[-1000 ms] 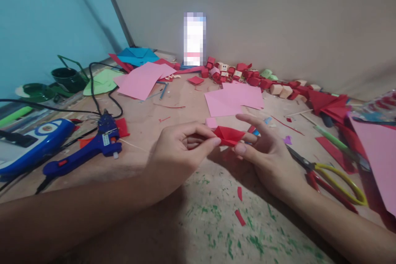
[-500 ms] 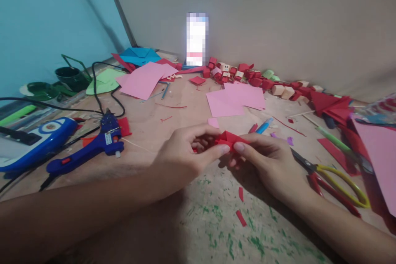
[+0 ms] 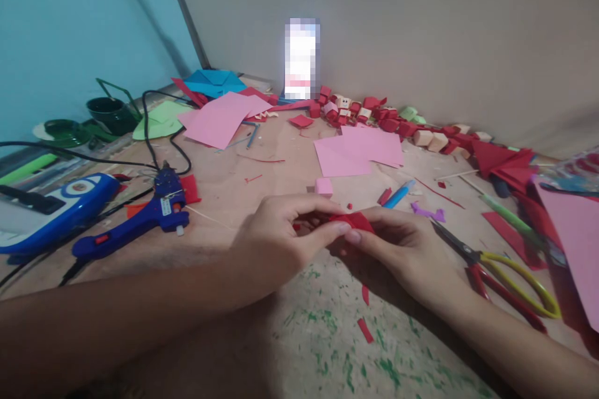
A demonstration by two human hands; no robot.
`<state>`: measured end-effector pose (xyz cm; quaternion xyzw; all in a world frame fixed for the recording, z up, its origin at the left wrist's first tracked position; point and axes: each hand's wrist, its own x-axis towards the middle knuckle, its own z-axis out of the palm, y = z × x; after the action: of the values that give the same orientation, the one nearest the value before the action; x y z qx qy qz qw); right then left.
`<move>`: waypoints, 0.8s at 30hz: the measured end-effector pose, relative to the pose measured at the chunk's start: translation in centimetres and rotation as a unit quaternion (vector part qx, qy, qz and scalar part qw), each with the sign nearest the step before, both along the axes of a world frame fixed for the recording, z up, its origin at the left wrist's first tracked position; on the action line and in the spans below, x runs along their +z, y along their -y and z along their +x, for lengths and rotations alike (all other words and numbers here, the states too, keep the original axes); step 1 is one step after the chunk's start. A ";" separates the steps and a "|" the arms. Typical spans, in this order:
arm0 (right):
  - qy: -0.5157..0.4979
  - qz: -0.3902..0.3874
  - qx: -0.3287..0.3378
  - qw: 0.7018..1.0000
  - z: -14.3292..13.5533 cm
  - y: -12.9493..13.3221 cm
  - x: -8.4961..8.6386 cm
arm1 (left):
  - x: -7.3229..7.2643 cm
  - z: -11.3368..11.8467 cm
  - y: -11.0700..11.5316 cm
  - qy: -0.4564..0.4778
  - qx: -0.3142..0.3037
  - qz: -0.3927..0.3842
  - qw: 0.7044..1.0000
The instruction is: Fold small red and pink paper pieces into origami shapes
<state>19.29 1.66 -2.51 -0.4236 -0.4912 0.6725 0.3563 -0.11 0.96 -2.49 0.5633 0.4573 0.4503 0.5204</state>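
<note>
Between my two hands is a small folded piece of red paper (image 3: pixel 358 222), pinched at the middle of the view. My left hand (image 3: pixel 285 230) grips its left side, thumb on top and fingers curled beneath. From the right, my right hand (image 3: pixel 402 240) holds the other side, its thumb tip close to the left thumb. Just beyond the hands stands a small pink paper cube (image 3: pixel 323 187). A blue pen (image 3: pixel 399 194) and scissors (image 3: pixel 482 259) with yellow and red handles lie beside my right hand. Two red scraps (image 3: pixel 365 330) rest below the hands.
A blue glue gun (image 3: pixel 159 215) with its black cord lies at the left. Pink sheets (image 3: pixel 344 156) are spread farther back. A lit phone (image 3: pixel 302 59) leans on the wall near a row of small red and tan paper cubes (image 3: pixel 430 139).
The red paper has been turned and pressed flatter between my thumbs. My hands have shifted slightly, and the pink cube behind them shows more fully. The view has moved a little.
</note>
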 end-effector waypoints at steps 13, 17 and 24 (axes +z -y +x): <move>-0.005 0.014 -0.002 1.000 0.3 -0.3 -0.4 | -1.2 0.0 -0.2 0.033 -0.012 -0.056 0.998; 0.005 -0.003 -0.006 1.000 0.2 -0.2 -0.2 | -1.1 -0.1 -0.2 0.004 -0.008 -0.043 0.999; -0.021 0.006 0.006 1.000 0.2 -0.2 -0.3 | -1.3 -0.1 -0.2 -0.018 -0.002 -0.031 0.999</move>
<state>19.49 1.87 -2.85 -0.4045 -0.4903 0.6803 0.3650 -0.23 1.12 -3.74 0.5561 0.4792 0.4246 0.5299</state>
